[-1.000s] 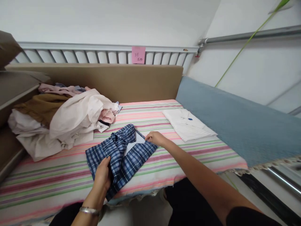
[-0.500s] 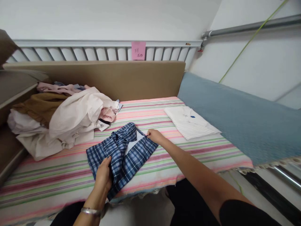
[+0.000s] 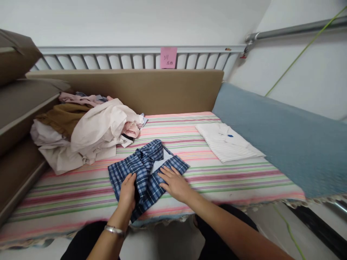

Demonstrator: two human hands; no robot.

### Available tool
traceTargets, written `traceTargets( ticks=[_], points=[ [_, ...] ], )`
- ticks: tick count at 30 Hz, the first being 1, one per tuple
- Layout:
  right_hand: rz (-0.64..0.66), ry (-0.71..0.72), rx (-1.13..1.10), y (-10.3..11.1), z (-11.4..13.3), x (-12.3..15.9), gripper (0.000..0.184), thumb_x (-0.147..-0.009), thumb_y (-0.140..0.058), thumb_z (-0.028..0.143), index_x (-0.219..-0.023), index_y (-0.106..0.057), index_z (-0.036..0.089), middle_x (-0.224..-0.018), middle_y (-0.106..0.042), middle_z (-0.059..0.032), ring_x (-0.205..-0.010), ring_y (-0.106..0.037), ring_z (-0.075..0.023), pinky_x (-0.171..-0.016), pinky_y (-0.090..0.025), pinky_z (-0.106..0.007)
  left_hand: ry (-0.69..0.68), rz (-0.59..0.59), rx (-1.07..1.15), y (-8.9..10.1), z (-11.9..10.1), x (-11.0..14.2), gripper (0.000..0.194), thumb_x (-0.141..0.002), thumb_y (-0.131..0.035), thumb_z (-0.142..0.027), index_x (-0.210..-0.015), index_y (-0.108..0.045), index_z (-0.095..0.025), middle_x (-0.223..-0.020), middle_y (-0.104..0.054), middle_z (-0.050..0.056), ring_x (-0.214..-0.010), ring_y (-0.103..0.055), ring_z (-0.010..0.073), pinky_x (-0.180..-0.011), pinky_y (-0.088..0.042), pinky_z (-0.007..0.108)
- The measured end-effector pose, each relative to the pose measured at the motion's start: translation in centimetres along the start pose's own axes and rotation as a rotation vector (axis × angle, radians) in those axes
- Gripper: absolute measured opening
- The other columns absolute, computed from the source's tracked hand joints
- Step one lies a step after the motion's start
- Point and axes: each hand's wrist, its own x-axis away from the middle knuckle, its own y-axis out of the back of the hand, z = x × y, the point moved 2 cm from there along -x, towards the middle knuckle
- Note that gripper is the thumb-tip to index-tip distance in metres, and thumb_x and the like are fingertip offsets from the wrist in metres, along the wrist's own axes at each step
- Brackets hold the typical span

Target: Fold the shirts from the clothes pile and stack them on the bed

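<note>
Head view: checked garment (image 3: pixel 142 173) lies partly folded on striped sheet (image 3: pixel 214 184), near front edge, directly before you. Your left hand (image 3: pixel 128 191) holds garment's lower left part, thumb on top, other fingers mostly hidden. Your right hand (image 3: pixel 175 183) rests palm down on garment's right part, fingers slightly spread, gripping nothing. Folded white shirt (image 3: pixel 230 144) lies apart at right, beside blue cover (image 3: pixel 273 141). Clothes pile (image 3: pixel 100 126) sits at left, beyond garment.

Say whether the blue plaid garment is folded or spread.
Loosely folded: the blue plaid garment lies in overlapping layers, a pale patch showing between them.
</note>
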Motion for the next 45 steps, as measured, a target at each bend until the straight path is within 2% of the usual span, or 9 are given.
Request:
traceTargets(
  ticks=[3,8,12,17,22,26,33,39,45],
  points=[
    [0.030,-0.057,-0.017,-1.6,0.3,-0.4,0.047,-0.090,-0.045,0.041,-0.133,-0.047,0.024,-0.143,-0.040,-0.0075,-0.135,-0.030,-0.0228,-0.112,-0.018,-0.047,-0.223,0.074,-0.202,-0.7,-1.3,0.8,0.023,-0.076,-0.059,-0.030,-0.095,-0.063,-0.017,-0.116,-0.062,0.010,-0.118,-0.050,0.0244,-0.110,-0.028,0.043],
    [-0.030,-0.132,-0.340,-1.2,-1.4,-1.6,0.039,-0.083,-0.052,0.029,-0.120,-0.059,0.019,-0.135,-0.050,-0.0099,-0.128,-0.040,-0.0233,-0.109,-0.025,-0.043,-0.914,0.408,-0.876,-3.9,-2.5,4.0,0.025,-0.086,-0.041,-0.027,-0.090,-0.063,-0.017,-0.126,-0.056,0.013,-0.120,-0.048,0.0240,-0.106,-0.035,0.044],
    [-0.290,-0.564,-0.941,0.5,-4.1,-1.0,0.035,-0.084,-0.048,0.035,-0.110,-0.063,0.018,-0.118,-0.062,-0.0101,-0.110,-0.056,-0.0224,-0.098,-0.040,-0.039,-1.079,0.589,-1.202,-5.3,-1.0,5.3,0.025,-0.086,-0.042,-0.022,-0.100,-0.062,-0.019,-0.138,-0.047,0.010,-0.130,-0.039,0.0258,-0.104,-0.037,0.048],
    [-0.418,-0.964,-1.547,2.3,-5.4,-0.2,0.057,-0.089,-0.032,0.056,-0.124,-0.049,0.015,-0.109,-0.064,-0.0169,-0.095,-0.063,-0.0210,-0.076,-0.050,-0.033,-1.081,0.630,-1.269,-4.8,0.4,5.4,0.032,-0.086,-0.046,-0.036,-0.112,-0.059,-0.022,-0.137,-0.049,0.010,-0.129,-0.040,0.0257,-0.105,-0.035,0.051],
    [-0.304,-1.010,-1.153,3.3,-5.7,-1.5,0.058,-0.080,-0.055,0.050,-0.129,-0.043,0.021,-0.108,-0.063,-0.0128,-0.076,-0.064,-0.0176,-0.056,-0.048,-0.026,-1.115,0.607,-1.181,-3.1,0.6,5.6,0.037,-0.088,-0.042,-0.038,-0.120,-0.053,-0.025,-0.138,-0.048,0.008,-0.131,-0.038,0.0239,-0.106,-0.035,0.051],
    [-0.368,-1.035,-0.902,3.7,-6.7,-2.2,0.078,-0.074,-0.064,0.038,-0.140,-0.026,0.023,-0.115,-0.060,-0.0117,-0.070,-0.063,-0.0159,-0.052,-0.048,-0.025,-1.054,0.374,-0.990,1.7,0.7,5.0,0.034,-0.087,-0.044,-0.034,-0.118,-0.054,-0.024,-0.136,-0.049,0.008,-0.130,-0.039,0.0235,-0.106,-0.036,0.050],
    [-0.230,-0.839,-0.279,4.7,-6.0,-3.5,0.068,-0.071,-0.062,0.053,-0.126,-0.049,0.015,-0.116,-0.061,-0.0151,-0.106,-0.057,-0.0274,-0.086,-0.045,-0.037,-0.448,-0.021,-0.478,10.8,1.5,3.5,0.056,-0.073,-0.053,-0.055,-0.118,-0.052,-0.021,-0.131,-0.051,0.011,-0.122,-0.047,0.0302,-0.105,-0.035,0.050],
    [-0.216,-0.843,-0.206,5.3,-4.0,-5.7,0.025,-0.069,-0.061,0.016,-0.093,-0.066,0.016,-0.102,-0.067,-0.0144,-0.103,-0.058,-0.0276,-0.088,-0.042,-0.036,-0.322,-0.002,-0.297,11.0,2.8,3.1,0.061,-0.066,-0.059,-0.057,-0.114,-0.055,-0.019,-0.123,-0.057,0.011,-0.120,-0.049,0.0287,-0.110,-0.029,0.045],
    [-0.259,-0.821,-0.471,6.8,-3.2,-7.1,0.021,-0.072,-0.063,0.020,-0.092,-0.064,0.016,-0.081,-0.068,-0.0067,-0.081,-0.063,-0.0184,-0.075,-0.050,-0.030,-0.285,-0.029,-0.212,10.9,2.6,3.4,0.057,-0.066,-0.060,-0.055,-0.110,-0.057,-0.020,-0.116,-0.061,0.009,-0.114,-0.053,0.0279,-0.105,-0.035,0.045]
  ],
)
